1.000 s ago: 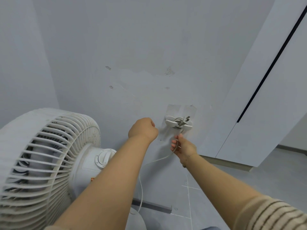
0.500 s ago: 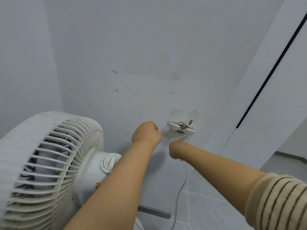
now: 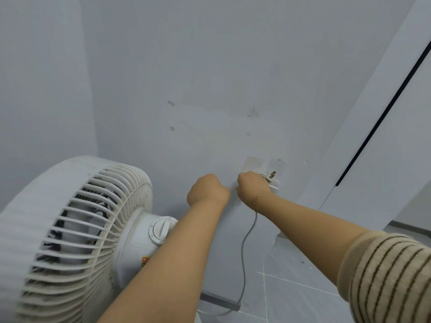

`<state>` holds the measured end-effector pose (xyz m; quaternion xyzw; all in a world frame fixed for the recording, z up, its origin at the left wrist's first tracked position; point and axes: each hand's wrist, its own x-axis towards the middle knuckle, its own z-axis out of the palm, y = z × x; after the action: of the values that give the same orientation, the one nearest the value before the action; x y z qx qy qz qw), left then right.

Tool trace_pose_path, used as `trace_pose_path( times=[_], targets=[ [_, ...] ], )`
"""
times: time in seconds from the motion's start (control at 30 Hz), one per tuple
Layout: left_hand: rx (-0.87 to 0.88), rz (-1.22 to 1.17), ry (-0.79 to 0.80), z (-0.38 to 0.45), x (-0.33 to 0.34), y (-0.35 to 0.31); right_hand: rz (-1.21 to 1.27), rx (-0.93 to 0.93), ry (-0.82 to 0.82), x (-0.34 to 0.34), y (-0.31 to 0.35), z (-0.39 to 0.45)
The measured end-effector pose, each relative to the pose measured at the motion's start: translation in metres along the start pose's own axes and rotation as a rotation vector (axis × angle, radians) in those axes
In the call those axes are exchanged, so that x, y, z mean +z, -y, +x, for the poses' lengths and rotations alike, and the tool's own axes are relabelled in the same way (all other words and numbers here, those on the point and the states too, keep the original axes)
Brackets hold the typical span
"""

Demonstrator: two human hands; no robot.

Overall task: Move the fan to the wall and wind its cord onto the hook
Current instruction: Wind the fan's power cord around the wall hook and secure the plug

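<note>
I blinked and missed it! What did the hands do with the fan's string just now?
The right hand swung from under the hook up to it, carrying the cord, which now hangs from that hand towards the floor. The left hand stayed fisted beside it, and the fan stayed by the wall.

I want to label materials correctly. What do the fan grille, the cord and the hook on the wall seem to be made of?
Fan grille: probably moulded plastic, off-white and matte; its ribs are thick and uniform, slightly yellowed.
Cord: a flexible grey sheath, likely rubber or PVC; it hangs in soft curves.
Hook: seemingly glossy white plastic on a clear adhesive pad, mostly hidden behind the right hand.
</note>
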<state>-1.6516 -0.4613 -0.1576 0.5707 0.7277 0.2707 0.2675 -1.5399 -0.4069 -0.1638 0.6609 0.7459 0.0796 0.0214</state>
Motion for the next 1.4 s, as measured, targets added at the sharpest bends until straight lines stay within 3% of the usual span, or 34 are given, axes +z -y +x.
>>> trace_pose_path(
  times=[0.13, 0.27, 0.33, 0.57, 0.73, 1.0, 1.4],
  targets=[
    [0.008, -0.005, 0.001, 0.001, 0.001, 0.0, 0.409, 0.171, 0.023, 0.003, -0.003, 0.004],
    [0.017, -0.007, 0.004, 0.002, 0.003, -0.001, 0.858, 0.341, 0.217, -0.01, 0.004, 0.003],
    [0.021, -0.012, 0.005, 0.003, 0.003, -0.001, 0.944, 0.382, 0.283, -0.018, 0.005, 0.004],
    [0.027, -0.007, 0.016, 0.001, 0.003, 0.003, 0.54, 0.18, 0.179, -0.036, -0.01, 0.011],
    [0.029, -0.011, 0.031, -0.003, 0.002, 0.004, 0.371, 0.097, -0.011, -0.038, -0.006, 0.011],
    [0.039, -0.016, 0.045, -0.003, 0.003, 0.001, 0.312, -0.005, -0.186, -0.041, -0.02, 0.022],
    [0.095, -0.017, 0.089, -0.004, 0.004, 0.001, 0.325, -0.04, -0.254, -0.036, -0.025, 0.019]
  ],
)
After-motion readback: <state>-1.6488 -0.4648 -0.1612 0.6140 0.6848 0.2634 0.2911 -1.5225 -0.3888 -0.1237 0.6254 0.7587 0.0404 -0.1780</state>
